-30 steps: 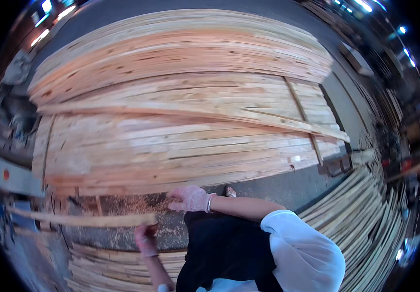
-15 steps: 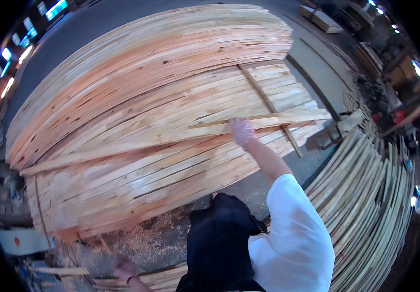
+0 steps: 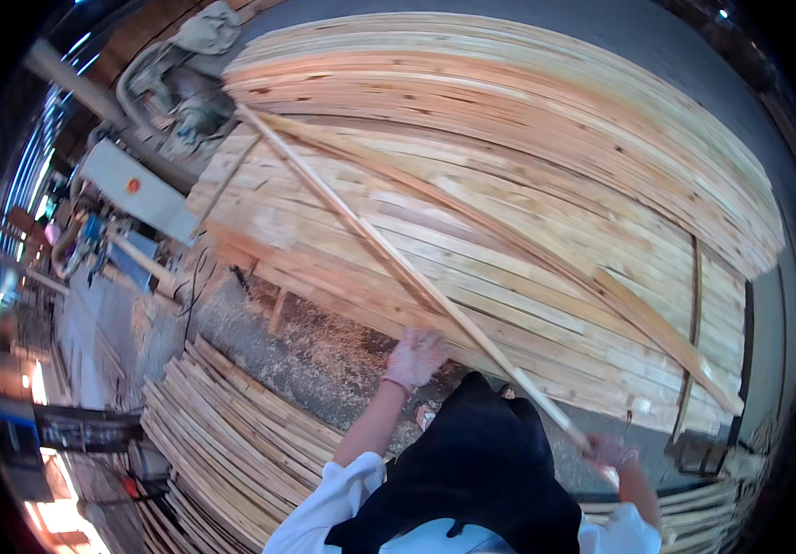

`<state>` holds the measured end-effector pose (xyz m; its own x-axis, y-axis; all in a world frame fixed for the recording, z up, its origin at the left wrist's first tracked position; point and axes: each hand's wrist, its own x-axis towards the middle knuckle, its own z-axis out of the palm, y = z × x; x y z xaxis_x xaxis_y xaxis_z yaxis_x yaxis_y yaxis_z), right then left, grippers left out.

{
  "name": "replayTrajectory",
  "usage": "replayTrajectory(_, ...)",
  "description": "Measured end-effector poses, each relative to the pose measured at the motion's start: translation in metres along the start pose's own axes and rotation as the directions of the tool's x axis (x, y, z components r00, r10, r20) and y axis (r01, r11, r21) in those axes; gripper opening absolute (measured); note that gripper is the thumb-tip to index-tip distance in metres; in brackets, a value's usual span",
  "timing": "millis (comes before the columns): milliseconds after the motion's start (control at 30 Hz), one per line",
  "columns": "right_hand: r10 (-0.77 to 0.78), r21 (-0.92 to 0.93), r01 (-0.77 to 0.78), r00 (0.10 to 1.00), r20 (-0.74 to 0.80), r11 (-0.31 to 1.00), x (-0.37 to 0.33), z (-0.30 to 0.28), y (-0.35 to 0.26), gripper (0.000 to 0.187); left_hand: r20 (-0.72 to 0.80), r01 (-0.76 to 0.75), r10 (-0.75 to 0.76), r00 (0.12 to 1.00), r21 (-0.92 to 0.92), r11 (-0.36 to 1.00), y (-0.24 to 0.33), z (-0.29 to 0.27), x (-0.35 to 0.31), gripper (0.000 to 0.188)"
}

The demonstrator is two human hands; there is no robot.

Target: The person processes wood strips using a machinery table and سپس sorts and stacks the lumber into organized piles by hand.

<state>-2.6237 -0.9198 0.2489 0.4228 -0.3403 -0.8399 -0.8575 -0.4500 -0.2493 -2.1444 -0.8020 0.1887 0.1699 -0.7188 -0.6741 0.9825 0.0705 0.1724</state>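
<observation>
At nine o'clock stood a saw machine (image 3: 135, 189). The left hand (image 3: 413, 358), fingers spread and released, rested at the near edge of the big wood stack (image 3: 527, 185). At five o'clock the right hand (image 3: 606, 451) grasped a long thin strip (image 3: 398, 263) lying diagonally across the stack.

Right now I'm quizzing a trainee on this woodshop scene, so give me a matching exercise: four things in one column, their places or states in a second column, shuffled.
Things:
1. strip
2. left hand
3. right hand
4. sawdust

Places or states:
A. scattered on the floor below the stack's edge
B. grips the strip's near end
C. lies slantwise across the big stack
D. spread open at the stack's near edge

Pairs: 1-C, 2-D, 3-B, 4-A
</observation>
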Motion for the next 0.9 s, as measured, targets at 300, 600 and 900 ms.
replayTrajectory(300, 0.289, 0.349, -0.318, 0.948, 0.135, 0.881, -0.055, 0.08, -0.104, 0.056, -0.03, -0.086, 0.081, 0.996, -0.262, 0.961, -0.004, -0.03, -0.013, 0.04)
replayTrajectory(600, 0.084, 0.124, -0.075, 0.994, -0.072, 0.989, -0.07, 0.083, -0.125, 0.052, 0.089, -0.022, 0.039, 0.995, -0.189, 0.982, 0.013, -0.072, -0.094, 0.029)
replayTrajectory(900, 0.138, -0.081, -0.143, 0.989, -0.059, 0.986, -0.007, 0.041, -0.064, 0.056, 0.129, -0.217, 0.253, 0.959, -0.244, 0.945, -0.004, -0.084, -0.139, 0.024)
